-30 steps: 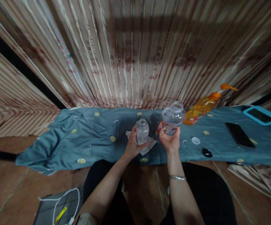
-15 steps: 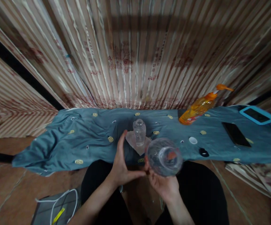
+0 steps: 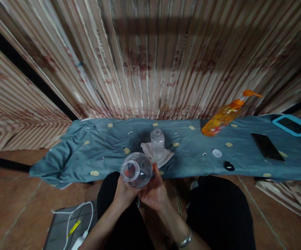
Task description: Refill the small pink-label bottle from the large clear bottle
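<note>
Both my hands hold a large clear plastic bottle close to my body, its open mouth turned towards me. My left hand wraps round its lower left side and my right hand grips its right side. Just beyond them, a small clear bottle stands upright on a white tissue on the blue patterned cloth.
An orange pump bottle stands at the back right. A white cap and a black ring lie right of centre, then a black phone and a blue-cased tablet. A grey box with a white cable sits on the floor at left.
The large bottle came off the cloth towards me and moved left. My left hand let go of the small bottle and joined my right hand on the large one.
</note>
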`<action>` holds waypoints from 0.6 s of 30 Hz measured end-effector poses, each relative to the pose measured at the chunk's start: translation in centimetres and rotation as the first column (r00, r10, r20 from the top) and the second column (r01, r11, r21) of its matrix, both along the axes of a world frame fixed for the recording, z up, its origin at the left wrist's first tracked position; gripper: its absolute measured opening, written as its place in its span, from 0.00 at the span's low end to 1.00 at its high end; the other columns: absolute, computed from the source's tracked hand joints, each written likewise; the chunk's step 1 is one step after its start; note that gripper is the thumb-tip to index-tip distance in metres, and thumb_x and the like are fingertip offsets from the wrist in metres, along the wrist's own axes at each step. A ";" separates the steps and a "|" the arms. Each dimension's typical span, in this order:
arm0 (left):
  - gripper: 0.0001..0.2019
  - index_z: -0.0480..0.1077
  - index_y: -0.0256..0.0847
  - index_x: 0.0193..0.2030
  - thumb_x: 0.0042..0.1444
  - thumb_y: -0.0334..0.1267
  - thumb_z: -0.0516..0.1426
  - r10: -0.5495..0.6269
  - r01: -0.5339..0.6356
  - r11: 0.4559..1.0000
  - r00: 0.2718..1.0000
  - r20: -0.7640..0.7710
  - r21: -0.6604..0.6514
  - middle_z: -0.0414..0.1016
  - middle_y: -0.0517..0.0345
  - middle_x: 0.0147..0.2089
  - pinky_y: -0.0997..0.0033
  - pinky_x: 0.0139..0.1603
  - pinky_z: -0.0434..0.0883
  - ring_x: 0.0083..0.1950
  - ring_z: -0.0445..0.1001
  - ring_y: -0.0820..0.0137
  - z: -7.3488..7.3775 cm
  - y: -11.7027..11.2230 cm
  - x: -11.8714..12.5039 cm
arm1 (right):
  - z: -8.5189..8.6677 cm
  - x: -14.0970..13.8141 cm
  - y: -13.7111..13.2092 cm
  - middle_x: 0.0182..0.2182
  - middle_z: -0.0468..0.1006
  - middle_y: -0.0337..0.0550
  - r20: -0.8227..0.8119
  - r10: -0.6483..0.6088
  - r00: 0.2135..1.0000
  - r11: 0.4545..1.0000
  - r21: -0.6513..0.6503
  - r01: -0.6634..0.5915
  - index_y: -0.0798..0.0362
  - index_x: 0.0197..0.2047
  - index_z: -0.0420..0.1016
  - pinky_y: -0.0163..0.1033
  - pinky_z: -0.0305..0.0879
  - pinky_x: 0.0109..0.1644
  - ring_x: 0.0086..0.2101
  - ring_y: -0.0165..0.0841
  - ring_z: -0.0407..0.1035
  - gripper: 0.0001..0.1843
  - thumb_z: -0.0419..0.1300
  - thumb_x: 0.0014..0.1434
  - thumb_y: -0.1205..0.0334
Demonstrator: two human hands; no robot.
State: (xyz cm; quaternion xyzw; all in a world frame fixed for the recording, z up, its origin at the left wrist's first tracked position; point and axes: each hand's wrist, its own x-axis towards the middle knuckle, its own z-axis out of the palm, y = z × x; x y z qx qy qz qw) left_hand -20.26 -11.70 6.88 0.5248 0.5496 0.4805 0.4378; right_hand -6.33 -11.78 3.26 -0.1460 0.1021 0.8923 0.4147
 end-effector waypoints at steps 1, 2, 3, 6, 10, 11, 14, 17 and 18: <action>0.29 0.82 0.44 0.44 0.38 0.56 0.78 0.023 -0.023 1.000 1.000 -0.009 -0.008 0.89 0.48 0.42 0.40 0.55 0.89 0.47 0.90 0.44 0.4 0.2 -0.4 | -0.1 -0.2 -0.1 0.40 0.88 0.44 0.002 0.024 1.000 1.000 -0.002 -0.024 0.54 0.51 0.83 0.39 0.80 0.41 0.34 0.32 0.80 0.33 0.63 0.73 0.29; 0.26 0.81 0.44 0.40 0.39 0.56 0.77 0.055 -0.056 0.998 0.998 -0.020 -0.013 0.88 0.50 0.38 0.41 0.51 0.90 0.44 0.90 0.45 0.7 0.6 -0.9 | -0.3 -0.4 -0.3 0.39 0.88 0.47 0.008 0.054 0.998 0.999 -0.005 -0.054 0.56 0.51 0.83 0.40 0.81 0.43 0.35 0.34 0.81 0.37 0.62 0.71 0.26; 0.24 0.79 0.44 0.37 0.40 0.57 0.77 0.108 -0.108 0.994 0.994 -0.036 -0.004 0.87 0.51 0.35 0.42 0.49 0.89 0.42 0.89 0.46 0.9 1.2 -1.5 | -0.5 -0.4 -0.6 0.39 0.88 0.50 0.015 0.090 0.996 0.996 -0.008 -0.090 0.59 0.52 0.82 0.41 0.81 0.44 0.38 0.37 0.82 0.41 0.61 0.70 0.23; 0.26 0.78 0.44 0.39 0.39 0.58 0.76 0.224 -0.217 0.971 0.972 -0.072 0.096 0.87 0.50 0.40 0.41 0.55 0.87 0.46 0.88 0.47 1.2 4.5 -3.6 | -1.2 0.5 -2.1 0.45 0.87 0.65 0.054 0.167 0.985 0.986 -0.020 -0.166 0.68 0.55 0.81 0.42 0.81 0.45 0.45 0.44 0.85 0.47 0.61 0.70 0.23; 0.30 0.74 0.44 0.40 0.35 0.55 0.78 0.307 -0.283 0.947 0.935 -0.179 0.149 0.83 0.54 0.40 0.46 0.55 0.85 0.44 0.85 0.53 0.6 10.7 -5.1 | -2.4 3.4 -4.4 0.51 0.87 0.65 0.127 0.122 0.984 0.992 -0.028 -0.119 0.68 0.56 0.81 0.38 0.80 0.46 0.45 0.40 0.86 0.38 0.72 0.68 0.35; 0.31 0.74 0.44 0.43 0.35 0.54 0.77 0.290 -0.264 0.952 0.939 -0.182 0.156 0.83 0.56 0.41 0.49 0.55 0.84 0.44 0.84 0.55 0.4 12.1 -5.3 | -2.7 4.3 -4.9 0.52 0.87 0.64 0.147 0.104 0.984 0.995 -0.027 -0.101 0.66 0.56 0.81 0.37 0.80 0.48 0.45 0.39 0.85 0.36 0.75 0.67 0.38; 0.29 0.73 0.45 0.46 0.39 0.49 0.76 0.235 -0.205 0.965 0.952 -0.195 0.162 0.83 0.58 0.43 0.53 0.58 0.82 0.47 0.84 0.57 -0.2 14.8 -5.3 | -3.2 7.1 -6.2 0.53 0.87 0.61 0.203 0.060 0.977 0.998 -0.021 -0.056 0.64 0.57 0.83 0.37 0.81 0.50 0.47 0.38 0.86 0.36 0.81 0.60 0.42; 0.32 0.71 0.45 0.51 0.41 0.45 0.76 0.226 -0.199 0.969 0.955 -0.194 0.148 0.82 0.58 0.46 0.51 0.61 0.81 0.52 0.84 0.55 -0.8 15.5 -5.4 | -3.4 10.0 -7.2 0.54 0.88 0.58 0.268 0.013 0.963 1.000 -0.010 -0.011 0.62 0.56 0.85 0.36 0.81 0.53 0.50 0.38 0.86 0.32 0.83 0.59 0.46; 0.33 0.71 0.44 0.53 0.41 0.45 0.76 0.235 -0.209 0.967 0.953 -0.190 0.149 0.82 0.57 0.46 0.51 0.61 0.81 0.52 0.84 0.55 -1.1 15.3 -5.6 | -3.3 10.9 -7.4 0.54 0.88 0.57 0.293 -0.007 0.956 1.000 -0.003 0.009 0.61 0.56 0.85 0.36 0.81 0.53 0.50 0.38 0.86 0.31 0.82 0.59 0.47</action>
